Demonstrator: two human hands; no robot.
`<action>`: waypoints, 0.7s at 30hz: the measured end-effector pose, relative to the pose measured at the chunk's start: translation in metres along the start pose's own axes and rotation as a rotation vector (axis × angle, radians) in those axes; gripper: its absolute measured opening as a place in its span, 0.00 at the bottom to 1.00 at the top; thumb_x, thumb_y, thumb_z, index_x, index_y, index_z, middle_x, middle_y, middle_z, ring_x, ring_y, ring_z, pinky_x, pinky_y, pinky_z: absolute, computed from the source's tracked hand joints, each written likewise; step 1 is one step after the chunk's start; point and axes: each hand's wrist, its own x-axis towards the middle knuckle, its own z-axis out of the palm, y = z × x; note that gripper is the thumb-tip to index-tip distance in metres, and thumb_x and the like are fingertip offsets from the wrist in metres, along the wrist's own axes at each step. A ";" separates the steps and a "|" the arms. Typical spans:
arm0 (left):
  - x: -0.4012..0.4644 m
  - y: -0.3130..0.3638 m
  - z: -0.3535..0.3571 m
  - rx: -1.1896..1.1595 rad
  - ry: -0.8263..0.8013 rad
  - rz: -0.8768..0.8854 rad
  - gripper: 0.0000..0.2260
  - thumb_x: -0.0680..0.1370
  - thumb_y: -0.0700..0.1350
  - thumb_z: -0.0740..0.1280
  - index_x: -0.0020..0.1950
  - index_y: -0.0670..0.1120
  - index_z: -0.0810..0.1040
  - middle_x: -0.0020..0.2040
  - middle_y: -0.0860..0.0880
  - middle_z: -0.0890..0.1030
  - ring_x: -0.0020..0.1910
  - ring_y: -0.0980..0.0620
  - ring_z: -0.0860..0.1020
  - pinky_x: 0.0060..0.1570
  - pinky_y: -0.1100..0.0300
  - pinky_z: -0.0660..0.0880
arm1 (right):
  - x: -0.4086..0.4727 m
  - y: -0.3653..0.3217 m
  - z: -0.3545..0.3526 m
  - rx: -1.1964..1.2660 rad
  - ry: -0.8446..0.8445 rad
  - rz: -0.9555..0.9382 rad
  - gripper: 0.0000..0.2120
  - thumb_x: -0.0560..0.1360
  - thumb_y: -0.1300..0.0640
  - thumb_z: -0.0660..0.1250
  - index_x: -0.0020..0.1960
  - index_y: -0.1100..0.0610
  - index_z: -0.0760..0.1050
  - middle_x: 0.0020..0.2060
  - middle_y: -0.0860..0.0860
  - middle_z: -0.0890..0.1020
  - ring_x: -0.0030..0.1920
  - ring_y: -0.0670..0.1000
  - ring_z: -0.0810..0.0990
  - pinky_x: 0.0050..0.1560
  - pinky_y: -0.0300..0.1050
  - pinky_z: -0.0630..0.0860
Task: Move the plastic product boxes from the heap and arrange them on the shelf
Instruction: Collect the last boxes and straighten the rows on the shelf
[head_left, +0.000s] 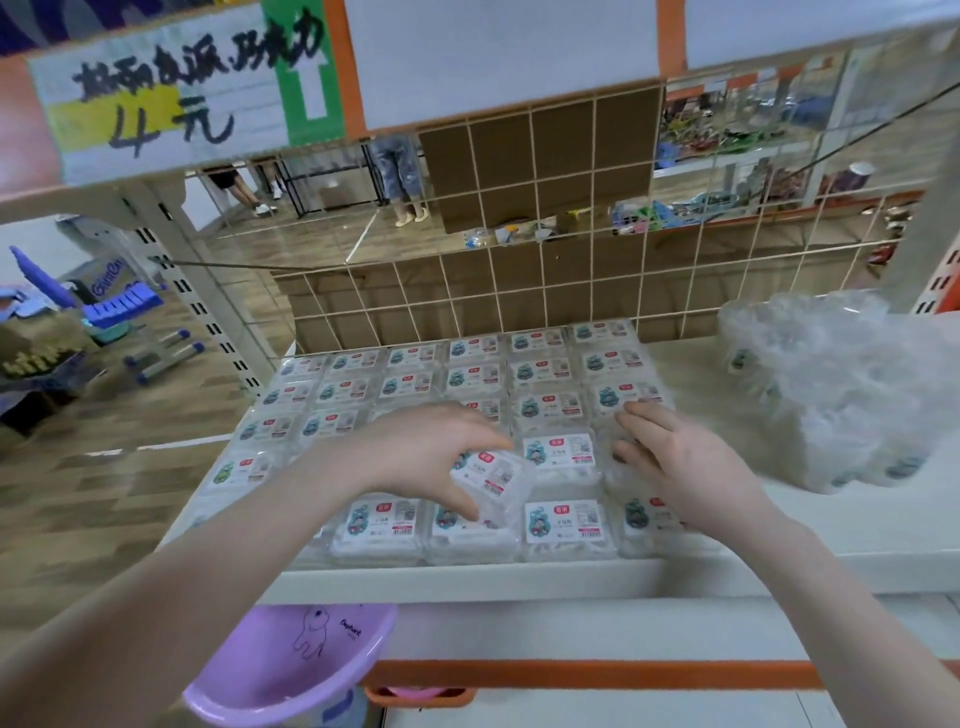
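Clear plastic product boxes with cartoon labels lie in neat rows on the white shelf. My left hand grips one tilted box just above the second row from the front. My right hand rests flat, fingers spread, on the boxes at the right end of the rows. The heap of boxes in a clear plastic bag sits on the shelf to the right.
A wire grid back panel stands behind the rows. A shelf upright rises at the left. A purple plastic basin sits below the shelf's front edge. People's legs show beyond the grid.
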 end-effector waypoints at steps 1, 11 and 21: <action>-0.002 0.003 0.000 0.001 0.027 -0.030 0.33 0.69 0.63 0.70 0.72 0.58 0.65 0.66 0.57 0.72 0.63 0.55 0.69 0.59 0.58 0.70 | -0.002 0.001 -0.001 -0.012 0.048 -0.038 0.13 0.72 0.60 0.72 0.55 0.64 0.79 0.55 0.58 0.81 0.55 0.59 0.80 0.50 0.50 0.78; 0.000 0.062 0.000 -0.040 0.184 -0.221 0.32 0.68 0.64 0.70 0.67 0.51 0.70 0.60 0.52 0.73 0.60 0.50 0.71 0.56 0.56 0.71 | -0.021 0.028 -0.021 -0.121 0.193 -0.098 0.15 0.65 0.61 0.77 0.49 0.64 0.79 0.45 0.58 0.82 0.47 0.60 0.81 0.47 0.51 0.79; 0.021 0.126 0.016 -0.057 0.196 -0.364 0.33 0.70 0.60 0.70 0.71 0.50 0.66 0.64 0.50 0.72 0.62 0.48 0.71 0.57 0.54 0.71 | -0.031 0.049 -0.042 -0.064 0.119 -0.137 0.14 0.68 0.60 0.75 0.50 0.67 0.79 0.47 0.61 0.82 0.48 0.62 0.81 0.49 0.54 0.78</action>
